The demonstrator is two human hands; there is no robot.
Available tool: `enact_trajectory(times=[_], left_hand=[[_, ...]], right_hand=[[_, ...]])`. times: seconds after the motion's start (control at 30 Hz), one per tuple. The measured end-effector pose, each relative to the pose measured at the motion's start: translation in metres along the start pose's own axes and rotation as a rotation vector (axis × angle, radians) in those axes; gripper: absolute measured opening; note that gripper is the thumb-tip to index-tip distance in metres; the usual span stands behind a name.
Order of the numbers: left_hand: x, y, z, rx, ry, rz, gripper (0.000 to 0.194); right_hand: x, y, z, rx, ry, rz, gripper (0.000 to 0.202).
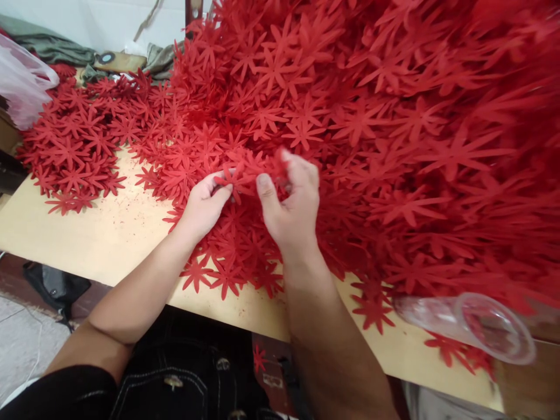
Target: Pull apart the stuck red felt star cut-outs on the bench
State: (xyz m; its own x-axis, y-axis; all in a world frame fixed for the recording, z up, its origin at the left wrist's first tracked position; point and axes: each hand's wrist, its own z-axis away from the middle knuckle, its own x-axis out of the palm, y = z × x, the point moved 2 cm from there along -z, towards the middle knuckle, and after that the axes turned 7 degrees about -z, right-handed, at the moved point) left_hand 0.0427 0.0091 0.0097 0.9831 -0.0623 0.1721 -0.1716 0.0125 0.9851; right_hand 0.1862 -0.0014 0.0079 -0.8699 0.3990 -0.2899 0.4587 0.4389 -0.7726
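Between the thumb and fingers of my left hand (205, 201) is a red flower-shaped cutout (238, 182) with long narrow petals. Just right of it, my right hand (292, 201) is raised with its thumb apart from its curled fingers. Its fingertips are slightly blurred, and red petals show behind and between them. Both hands are over the near edge of a large heap of matching red cutouts (306, 99), which rises high at the back and right. Some of these lie loose on the table just below my hands.
A smaller pile of red cutouts (74, 146) sits on the pale tabletop (126, 216) at left. Beside it hangs a whitish plastic bag (26, 81). A clear plastic cup (472, 326) lies on its side at the right. Greenish cloth (52, 44) is behind.
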Motion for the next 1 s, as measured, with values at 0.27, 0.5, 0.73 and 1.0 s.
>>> enact_trajectory(times=[0.27,0.5,0.73,1.0], left_hand=[[0.007,0.005,0.002,-0.04,-0.034,-0.019,0.018],[0.005,0.004,0.004,-0.121,0.005,-0.13,0.018],[0.004,0.004,0.003,0.002,-0.1,-0.017,0.015],[-0.008,0.003,-0.004,0.194,0.093,-0.204,0.017]], right_hand=[[0.018,-0.011,0.007,0.206,-0.188,-0.328,0.04],[0.02,-0.019,0.005,0.32,-0.156,-0.628,0.029],[0.011,0.001,0.0,0.361,0.028,-0.68,0.031],[0.002,0.004,-0.005,0.307,0.132,-0.506,0.04]])
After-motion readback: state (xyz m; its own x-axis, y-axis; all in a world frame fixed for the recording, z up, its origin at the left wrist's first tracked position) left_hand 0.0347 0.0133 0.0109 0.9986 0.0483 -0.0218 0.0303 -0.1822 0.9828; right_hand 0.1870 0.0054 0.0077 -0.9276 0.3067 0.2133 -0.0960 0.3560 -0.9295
